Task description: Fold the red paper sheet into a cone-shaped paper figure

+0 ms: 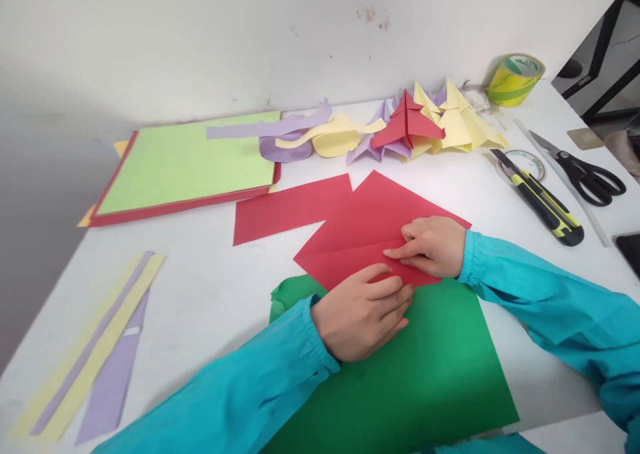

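A square sheet of red paper (360, 214) lies turned cornerwise, with a crease running across it. Its near part overlaps a large green sheet (425, 361). My left hand (367, 311) is closed at the red paper's near edge, with its fingers bent together and the fingertips partly hidden. My right hand (433, 247) rests on the right half of the red paper. Its index finger points left along the surface near the crease, while the other fingers are curled. Behind the square, a red paper strip (290, 211) lies flat.
Folded paper shapes (407, 127) and curled strips (335, 141) sit by the wall, beside a light green stack (195, 164). A tape roll (515, 81), a utility knife (543, 204) and scissors (583, 171) lie at right. Yellow and purple strips (107, 347) lie at left.
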Demonstrator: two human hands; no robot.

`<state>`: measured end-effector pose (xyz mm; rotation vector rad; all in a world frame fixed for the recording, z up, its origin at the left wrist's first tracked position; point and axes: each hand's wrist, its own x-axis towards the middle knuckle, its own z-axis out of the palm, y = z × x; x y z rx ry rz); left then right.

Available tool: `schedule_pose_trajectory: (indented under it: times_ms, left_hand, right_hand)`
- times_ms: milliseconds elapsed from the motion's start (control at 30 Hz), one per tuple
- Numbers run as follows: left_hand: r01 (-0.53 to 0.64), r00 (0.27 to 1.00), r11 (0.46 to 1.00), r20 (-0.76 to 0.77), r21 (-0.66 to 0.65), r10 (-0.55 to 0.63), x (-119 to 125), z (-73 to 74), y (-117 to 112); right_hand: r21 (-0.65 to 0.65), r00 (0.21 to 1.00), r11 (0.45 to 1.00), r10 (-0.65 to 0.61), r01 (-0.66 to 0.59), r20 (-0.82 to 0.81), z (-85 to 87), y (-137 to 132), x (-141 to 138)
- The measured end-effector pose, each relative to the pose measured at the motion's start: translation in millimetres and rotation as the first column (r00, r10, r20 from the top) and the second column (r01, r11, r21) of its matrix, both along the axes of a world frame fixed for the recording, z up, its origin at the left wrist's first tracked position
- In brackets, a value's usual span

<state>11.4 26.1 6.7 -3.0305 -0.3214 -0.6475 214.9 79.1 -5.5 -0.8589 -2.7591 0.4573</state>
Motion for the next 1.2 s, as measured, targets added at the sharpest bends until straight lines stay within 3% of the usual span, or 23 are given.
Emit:
schedule_pose_trajectory:
  times_ms: [567, 733, 1200]
  left_hand:
    - [-0.031, 0.998, 0.999, -0.048, 0.031, 0.032, 37.2, -9.2, -2.0]
    - [-0.036, 0.998, 0.999, -0.058, 0.024, 0.037, 30.5, -9.7, -3.7]
    - [-0.036, 0.999, 0.997, 0.022, -0.072, 0.038, -8.5, -9.7, -0.8]
  right_hand:
    - [0.028, 0.999, 0.999, -0.045, 0.045, 0.022, 1.1, -2.2, -3.5]
    - [0.037, 0.996, 0.996, -0.084, 0.083, 0.027, -2.7, -2.5, -4.6]
    - [-0.003, 1.000, 1.000, 0.014, -0.014, 0.001, -1.0, 0.2, 1.7]
